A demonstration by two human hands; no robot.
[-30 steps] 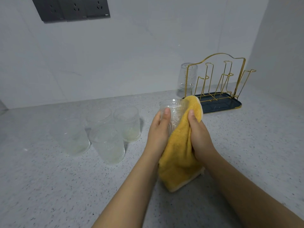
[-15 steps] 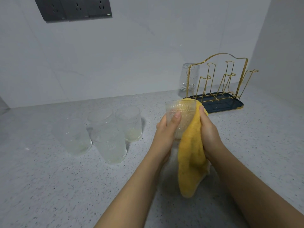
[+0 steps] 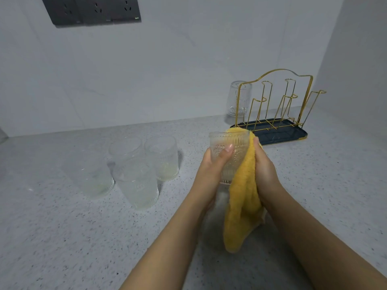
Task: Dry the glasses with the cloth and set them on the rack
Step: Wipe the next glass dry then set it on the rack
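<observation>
A ribbed, embossed glass [image 3: 229, 152] is held upright above the counter [image 3: 314, 185], between the two hands and in front of the rack [image 3: 278, 114]. It is gripped by the left hand [image 3: 211, 170], whose thumb lies curled across the near wall while the fingers wrap the far side out of view. The yellow cloth [image 3: 243, 197] is pressed against the right side of the glass by the right hand [image 3: 265, 170], whose fingers are closed round the bunched fabric; the loose end of the cloth hangs down toward the counter.

The glass is judged to be light, rigid and fragile — and probably slippery while wet, though the raised pattern should give some purchase. It is best held round the middle of the wall, not pinched at the thin rim. The cloth is soft and limp, so it has to be backed by fingers to wipe firmly.

One glass [image 3: 238, 99] is already set upside down on a prong at the left end of the rack, whose other prongs are bare. Four more glasses [image 3: 134, 170] are grouped upright on the counter to the left, close together, apparently waiting to be dried. A dark socket panel [image 3: 94, 9] is mounted on the wall above
</observation>
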